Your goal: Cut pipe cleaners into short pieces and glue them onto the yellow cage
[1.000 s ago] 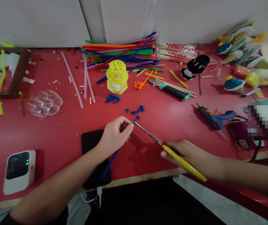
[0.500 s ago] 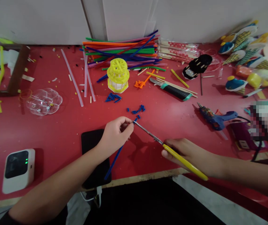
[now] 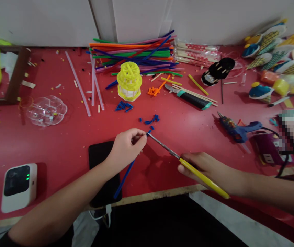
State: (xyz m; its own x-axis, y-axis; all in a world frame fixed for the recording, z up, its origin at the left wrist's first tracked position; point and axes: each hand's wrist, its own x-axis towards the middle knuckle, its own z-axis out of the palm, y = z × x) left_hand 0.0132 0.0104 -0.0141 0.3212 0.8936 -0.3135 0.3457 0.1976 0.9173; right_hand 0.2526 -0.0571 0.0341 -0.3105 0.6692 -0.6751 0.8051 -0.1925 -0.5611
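My left hand (image 3: 129, 147) pinches a blue pipe cleaner (image 3: 125, 179) close to its upper end; the rest hangs down toward the table's front edge. Wrapped round yellow handles, my right hand (image 3: 204, 168) holds a pair of scissors (image 3: 164, 146), whose blade tips meet the pipe cleaner right at the left fingertips. Short cut blue pieces (image 3: 152, 120) lie just beyond the tips. A second little heap of blue pieces (image 3: 123, 106) sits farther back, in front of a yellow tiered model (image 3: 129, 82).
Under my left forearm lies a black phone or power bank (image 3: 99, 154). A white device (image 3: 19, 187) stands at left, near a clear flower-shaped tray (image 3: 47, 110). Rightward are a utility knife (image 3: 193, 98) and a glue gun (image 3: 239, 128). Bundled pipe cleaners (image 3: 134, 55) line the back.
Both hands, the scissors and the pipe cleaner keep almost the same place. The view has shifted very slightly.
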